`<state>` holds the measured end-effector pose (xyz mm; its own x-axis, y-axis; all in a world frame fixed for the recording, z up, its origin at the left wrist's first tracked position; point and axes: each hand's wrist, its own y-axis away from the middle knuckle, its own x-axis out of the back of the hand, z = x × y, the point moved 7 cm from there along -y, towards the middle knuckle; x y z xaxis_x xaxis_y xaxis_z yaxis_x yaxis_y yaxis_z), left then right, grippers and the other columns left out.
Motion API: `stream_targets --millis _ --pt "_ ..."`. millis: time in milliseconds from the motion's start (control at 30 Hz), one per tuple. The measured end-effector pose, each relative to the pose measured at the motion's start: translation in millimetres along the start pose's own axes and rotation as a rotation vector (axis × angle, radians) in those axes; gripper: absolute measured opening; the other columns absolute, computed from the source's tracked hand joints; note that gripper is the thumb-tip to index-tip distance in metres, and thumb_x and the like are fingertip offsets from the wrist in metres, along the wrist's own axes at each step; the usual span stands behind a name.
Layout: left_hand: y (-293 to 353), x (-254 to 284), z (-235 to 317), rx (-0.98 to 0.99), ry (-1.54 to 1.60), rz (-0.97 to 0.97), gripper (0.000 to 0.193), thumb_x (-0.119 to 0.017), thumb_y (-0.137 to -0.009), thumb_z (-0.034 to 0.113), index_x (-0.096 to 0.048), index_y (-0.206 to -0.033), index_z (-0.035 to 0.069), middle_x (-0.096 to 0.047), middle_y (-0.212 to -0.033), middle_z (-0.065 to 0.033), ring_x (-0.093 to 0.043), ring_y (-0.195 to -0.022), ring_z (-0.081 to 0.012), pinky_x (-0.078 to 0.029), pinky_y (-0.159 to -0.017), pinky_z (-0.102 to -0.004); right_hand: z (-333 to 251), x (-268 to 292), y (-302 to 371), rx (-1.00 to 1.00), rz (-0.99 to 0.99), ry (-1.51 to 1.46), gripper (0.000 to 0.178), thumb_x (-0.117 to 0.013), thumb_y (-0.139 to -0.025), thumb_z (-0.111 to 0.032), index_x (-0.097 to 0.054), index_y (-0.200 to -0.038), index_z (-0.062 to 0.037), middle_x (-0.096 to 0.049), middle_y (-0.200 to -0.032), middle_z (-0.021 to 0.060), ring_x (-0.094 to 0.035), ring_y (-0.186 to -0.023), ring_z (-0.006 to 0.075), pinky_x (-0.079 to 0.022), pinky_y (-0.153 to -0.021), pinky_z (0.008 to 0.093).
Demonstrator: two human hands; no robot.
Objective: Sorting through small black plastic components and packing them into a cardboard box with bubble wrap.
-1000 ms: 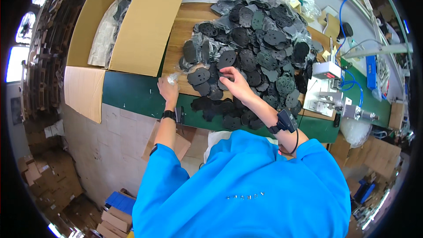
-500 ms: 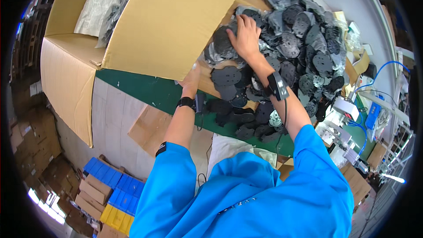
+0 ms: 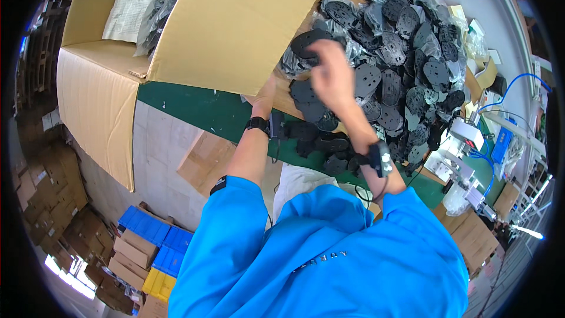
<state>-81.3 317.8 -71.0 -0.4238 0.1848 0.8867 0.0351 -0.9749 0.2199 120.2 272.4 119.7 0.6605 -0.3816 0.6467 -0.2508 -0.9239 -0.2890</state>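
My right hand [image 3: 333, 76], slightly blurred, is closed with its fingertips at the right edge of a black oval plastic plate [image 3: 307, 43]. Clear plastic wrapping [image 3: 291, 62] lies just below that plate. Many similar black plates, some in clear bags, form a pile [image 3: 391, 53] to the right of this hand. My left hand [image 3: 263, 99] is at the lower corner of a large cardboard flap [image 3: 235, 29]; the flap covers its fingers, so their grip is hidden. More black plates [image 3: 306, 103] lie on the table between my two forearms.
The flap belongs to an open cardboard box [image 3: 97, 76] at the left, with bagged dark parts inside. Under the pile is a green table [image 3: 188, 109]. A metal device with blue cables [image 3: 465, 171] stands at the right. Blue bins [image 3: 144, 224] sit on the floor at lower left.
My right hand has moved down and curled its fingers at the black oval plate, which has shifted slightly up and right. My left hand stays by the flap's corner.
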Motion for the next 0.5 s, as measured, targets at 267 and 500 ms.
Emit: stream_targets --millis 267,500 --pt "2 16 16 -0.138 -0.123 0.208 0.041 -0.057 -0.086 0.041 -0.066 -0.109 0.008 -0.067 -0.105 -0.0133 -0.063 -0.096 -0.035 -0.048 -0.079 -0.0487 40 -118 11 0.213 -0.46 0.559 0.028 -0.064 -0.075 -0.012 -0.07 -0.103 -0.0129 -0.059 -0.109 0.0047 -0.048 -0.109 0.0267 -0.043 -0.088 0.037" --pt "7 19 15 -0.166 -0.128 0.321 0.04 -0.058 -0.084 0.04 -0.066 -0.105 0.007 -0.067 -0.104 -0.0148 -0.06 -0.1 -0.0365 -0.044 -0.085 -0.0486 22 -14 28 -0.041 0.065 0.111 0.011 -0.061 -0.084 -0.011 -0.058 -0.092 -0.0049 -0.06 -0.089 0.0137 -0.058 -0.089 0.0319 -0.048 -0.078 0.0413"
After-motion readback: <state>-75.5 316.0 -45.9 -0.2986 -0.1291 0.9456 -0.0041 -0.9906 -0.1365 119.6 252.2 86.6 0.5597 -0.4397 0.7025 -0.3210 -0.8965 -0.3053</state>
